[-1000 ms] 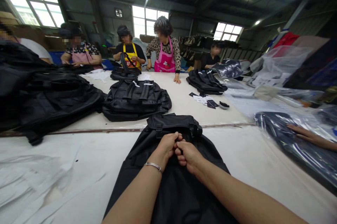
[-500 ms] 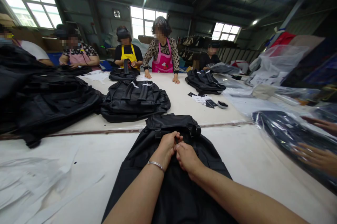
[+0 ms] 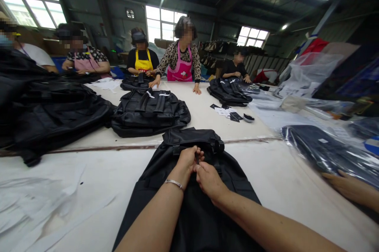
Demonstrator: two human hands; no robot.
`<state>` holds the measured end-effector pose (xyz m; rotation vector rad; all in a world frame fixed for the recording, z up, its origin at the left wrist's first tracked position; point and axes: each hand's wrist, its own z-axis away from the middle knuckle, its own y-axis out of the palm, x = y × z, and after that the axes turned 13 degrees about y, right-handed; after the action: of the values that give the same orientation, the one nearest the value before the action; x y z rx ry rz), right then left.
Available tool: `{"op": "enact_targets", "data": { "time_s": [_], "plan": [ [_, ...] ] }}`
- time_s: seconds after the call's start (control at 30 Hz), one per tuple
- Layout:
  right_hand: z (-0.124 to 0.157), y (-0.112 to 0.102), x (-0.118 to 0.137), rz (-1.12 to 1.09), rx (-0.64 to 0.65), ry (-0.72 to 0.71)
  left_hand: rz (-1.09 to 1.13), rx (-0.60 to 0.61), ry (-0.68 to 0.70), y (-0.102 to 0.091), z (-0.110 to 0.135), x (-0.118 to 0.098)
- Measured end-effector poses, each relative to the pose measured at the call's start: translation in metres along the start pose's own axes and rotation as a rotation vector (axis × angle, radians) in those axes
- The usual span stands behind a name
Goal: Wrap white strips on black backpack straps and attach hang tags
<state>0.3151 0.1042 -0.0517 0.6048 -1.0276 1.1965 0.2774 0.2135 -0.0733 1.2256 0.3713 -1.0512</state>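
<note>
Far left: loose white strips (image 3: pixel 38 200) on the near table (image 3: pixel 97 189), heap of black bags (image 3: pixel 62 114) behind them. Next, white scraps (image 3: pixel 106 84) toward the far side, then a black backpack with white-wrapped straps (image 3: pixel 151 112) lying on the far table (image 3: pixel 204 110). Co-worker in yellow apron (image 3: pixel 143 62) stands beyond it; co-worker in pink apron (image 3: pixel 182 60) beside, one hand on the tabletop.

Center: left hand (image 3: pixel 188 163), silver bracelet (image 3: pixel 174 183) on the wrist, fingers curled closed on a thin black strap (image 3: pixel 197 159). Main black backpack (image 3: pixel 198 220) lies on the near table right in front of the wearer, under both forearms, top end pointing away. Right hand (image 3: pixel 210 181) just beside the left, pinching the strap's lower end.

Right: black and white cards (image 3: pixel 227 112), another black bag (image 3: pixel 228 93) behind them, small round dish (image 3: pixel 248 118) beside the cards. Far right: plastic-wrapped dark bag (image 3: pixel 322 147), a co-worker's hand (image 3: pixel 346 185) at its near edge.
</note>
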Motion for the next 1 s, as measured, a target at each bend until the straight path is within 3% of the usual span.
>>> {"op": "enact_targets", "data": {
  "time_s": [0.1,0.27,0.43,0.57,0.67,0.73,0.83,0.93,1.0],
  "plan": [
    [0.019,-0.009,0.001,0.092,0.132,0.056,-0.046,0.075,0.002,-0.006,0.003,-0.003],
    [0.064,-0.051,0.002,0.356,0.265,-0.100,-0.183,0.150,0.051,-0.014,0.006,-0.003],
    [0.074,-0.092,0.024,0.650,0.108,-0.458,-0.329,0.162,0.117,-0.015,0.006,0.001],
    [0.052,-0.105,0.041,0.918,-0.267,-0.714,-0.438,0.178,0.163,-0.017,0.006,0.000],
    [0.029,-0.101,0.047,0.870,-0.429,-0.805,-0.562,0.157,0.229,-0.018,0.006,-0.001],
    [0.011,-0.091,0.048,0.692,-0.421,-0.866,-0.646,0.140,0.295,-0.020,0.004,-0.001],
    [-0.022,-0.070,0.045,0.508,-0.305,-0.941,-0.730,0.147,0.395,-0.022,0.003,-0.002],
    [-0.059,-0.051,0.033,0.539,-0.177,-1.005,-0.844,0.183,0.516,-0.024,0.003,-0.004],
    [-0.081,-0.045,0.023,0.631,-0.160,-1.015,-0.953,0.189,0.562,-0.025,0.003,-0.006]
  ]
}}
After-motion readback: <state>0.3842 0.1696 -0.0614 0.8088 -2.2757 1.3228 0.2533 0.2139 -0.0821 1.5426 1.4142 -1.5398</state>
